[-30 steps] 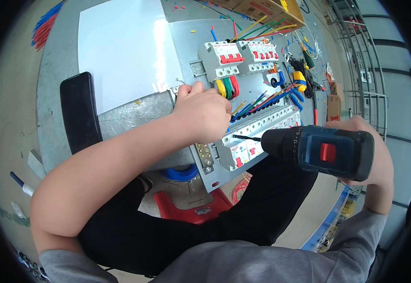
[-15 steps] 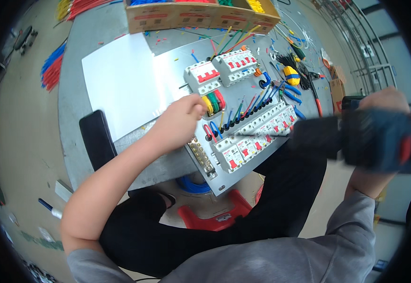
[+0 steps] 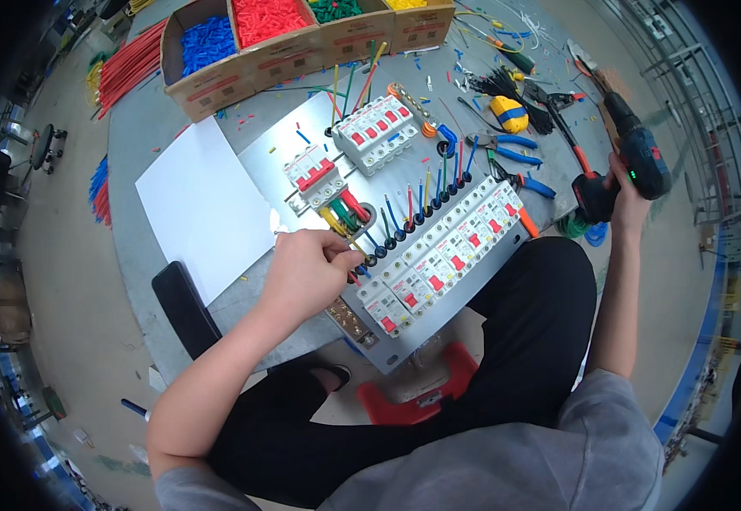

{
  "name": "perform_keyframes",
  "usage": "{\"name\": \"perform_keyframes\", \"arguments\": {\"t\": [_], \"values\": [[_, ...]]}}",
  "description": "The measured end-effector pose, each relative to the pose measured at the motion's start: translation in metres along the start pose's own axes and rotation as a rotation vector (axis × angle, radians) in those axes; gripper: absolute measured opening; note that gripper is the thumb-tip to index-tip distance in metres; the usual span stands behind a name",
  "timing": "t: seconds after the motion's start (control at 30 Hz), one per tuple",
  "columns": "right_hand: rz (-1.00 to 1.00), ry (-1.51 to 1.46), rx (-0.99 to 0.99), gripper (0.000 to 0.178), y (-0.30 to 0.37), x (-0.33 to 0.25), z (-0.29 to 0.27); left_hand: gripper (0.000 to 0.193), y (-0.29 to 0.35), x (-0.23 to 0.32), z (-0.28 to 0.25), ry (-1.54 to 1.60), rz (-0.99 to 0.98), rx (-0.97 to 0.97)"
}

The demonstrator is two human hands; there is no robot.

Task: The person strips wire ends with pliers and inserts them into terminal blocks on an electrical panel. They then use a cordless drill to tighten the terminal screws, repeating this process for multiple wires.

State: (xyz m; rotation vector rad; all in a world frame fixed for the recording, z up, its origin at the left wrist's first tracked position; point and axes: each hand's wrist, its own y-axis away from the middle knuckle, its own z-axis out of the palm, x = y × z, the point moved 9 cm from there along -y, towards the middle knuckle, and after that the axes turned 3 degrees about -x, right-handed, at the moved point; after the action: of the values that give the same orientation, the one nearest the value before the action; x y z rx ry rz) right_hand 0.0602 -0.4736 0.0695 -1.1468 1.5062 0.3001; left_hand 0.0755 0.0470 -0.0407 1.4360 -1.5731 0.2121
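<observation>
At right of frame, a right hand (image 3: pixel 630 194) grasps a dark-blue-and-black cordless drill (image 3: pixel 645 159); a careless swing toward centre could snag thin, upright multicoloured wires (image 3: pixel 410 204) on a silver metal panel (image 3: pixel 417 326). There, a left hand (image 3: pixel 306 268) pinches its fingertips, any contents hidden. Upper left, a compartmented brown cardboard box (image 3: pixel 234 83) holds small blue, red, green and yellow plastic pieces (image 3: pixel 268 21).
</observation>
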Motion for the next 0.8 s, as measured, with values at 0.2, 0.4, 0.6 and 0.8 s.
{"name": "perform_keyframes", "arguments": {"t": [0.2, 0.4, 0.6, 0.8], "values": [[-0.019, -0.035, 0.058, 0.032, -0.003, 0.06, -0.007, 0.029, 0.005, 0.01, -0.003, -0.133, -0.097, 0.029], [-0.043, -0.125, 0.062, 0.034, -0.025, 0.081, 0.009, 0.027, 0.007, 0.005, -0.001, -0.07, -0.13, 0.042], [0.036, -0.281, 0.086, 0.03, -0.044, 0.097, 0.008, 0.021, 0.022, -0.012, -0.033, 0.021, 0.143, 0.32], [0.061, -0.174, 0.153, 0.025, -0.044, 0.11, -0.005, 0.02, 0.063, 0.001, -0.019, -0.315, 0.225, 0.435]]}}
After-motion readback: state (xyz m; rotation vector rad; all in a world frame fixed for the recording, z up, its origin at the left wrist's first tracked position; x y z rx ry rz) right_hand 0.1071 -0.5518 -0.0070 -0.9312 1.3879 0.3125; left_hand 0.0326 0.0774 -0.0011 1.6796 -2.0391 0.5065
